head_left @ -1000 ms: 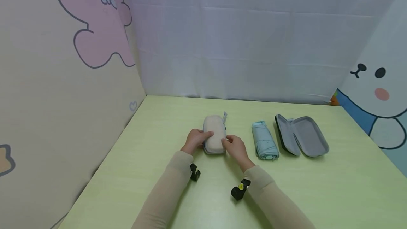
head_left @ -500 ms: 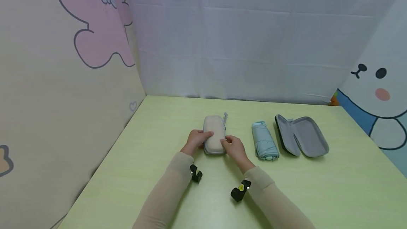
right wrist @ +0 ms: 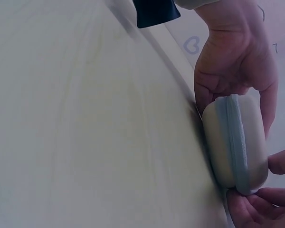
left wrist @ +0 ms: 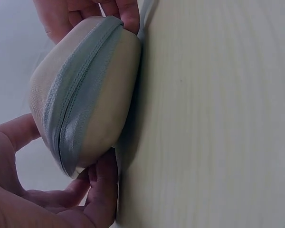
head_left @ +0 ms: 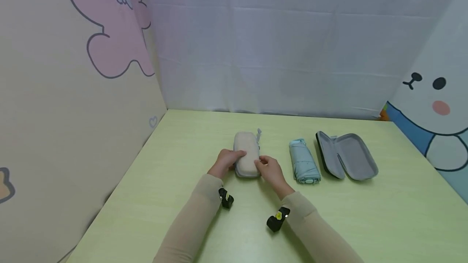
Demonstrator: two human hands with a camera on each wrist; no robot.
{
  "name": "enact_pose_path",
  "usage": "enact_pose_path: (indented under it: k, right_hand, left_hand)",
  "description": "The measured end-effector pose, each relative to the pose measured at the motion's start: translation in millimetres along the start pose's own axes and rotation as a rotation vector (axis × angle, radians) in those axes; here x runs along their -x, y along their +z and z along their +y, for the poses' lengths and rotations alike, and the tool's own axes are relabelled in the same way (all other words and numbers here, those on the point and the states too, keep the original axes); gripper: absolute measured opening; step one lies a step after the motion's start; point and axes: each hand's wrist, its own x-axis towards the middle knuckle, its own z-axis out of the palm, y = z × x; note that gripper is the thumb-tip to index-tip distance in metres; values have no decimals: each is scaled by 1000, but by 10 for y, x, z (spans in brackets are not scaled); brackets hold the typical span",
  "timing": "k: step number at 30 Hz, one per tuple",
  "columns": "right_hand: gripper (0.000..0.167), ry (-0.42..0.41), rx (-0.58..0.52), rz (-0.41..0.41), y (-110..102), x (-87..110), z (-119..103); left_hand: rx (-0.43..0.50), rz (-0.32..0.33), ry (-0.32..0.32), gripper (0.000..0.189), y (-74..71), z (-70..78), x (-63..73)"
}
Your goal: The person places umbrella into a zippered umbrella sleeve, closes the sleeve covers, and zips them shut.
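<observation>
A small cream zip case (head_left: 246,143) with a pale blue zip band lies on the table, a strap loop at its far right corner. My left hand (head_left: 226,161) grips its left side, thumb on top and fingers low against the edge. At the near right edge, my right hand (head_left: 271,171) pinches the case between thumb and fingers. The left wrist view shows the zip band (left wrist: 80,95) running closed around the near end. Fingers of both hands curl under the case's lower edge in the right wrist view, partly hidden by it.
To the right lies a folded light-blue cloth bundle (head_left: 305,161). Beyond it a grey-lined hard case (head_left: 354,157) stands open. The pale green table (head_left: 146,214) meets a wall on the left and a white curtain (head_left: 278,60) at the back.
</observation>
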Motion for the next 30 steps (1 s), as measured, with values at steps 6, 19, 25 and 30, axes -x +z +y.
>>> enact_pose_path:
  k: [6, 19, 25, 30]
  right_hand:
    - [40, -4, -4, -2, 1, 14, 13]
    - [37, -91, -49, 40, -76, 87, -18]
    - [32, -117, -105, 92, -114, 71, -41]
    - [25, -122, -223, 134, -177, 22, -32]
  left_hand:
    - [7, -39, -5, 53, 4, -1, 2]
    - [263, -91, -5, 49, 8, -57, -17]
    - [316, -68, 12, 46, 12, -32, -9]
    - [340, -70, 29, 50, 11, 7, 12]
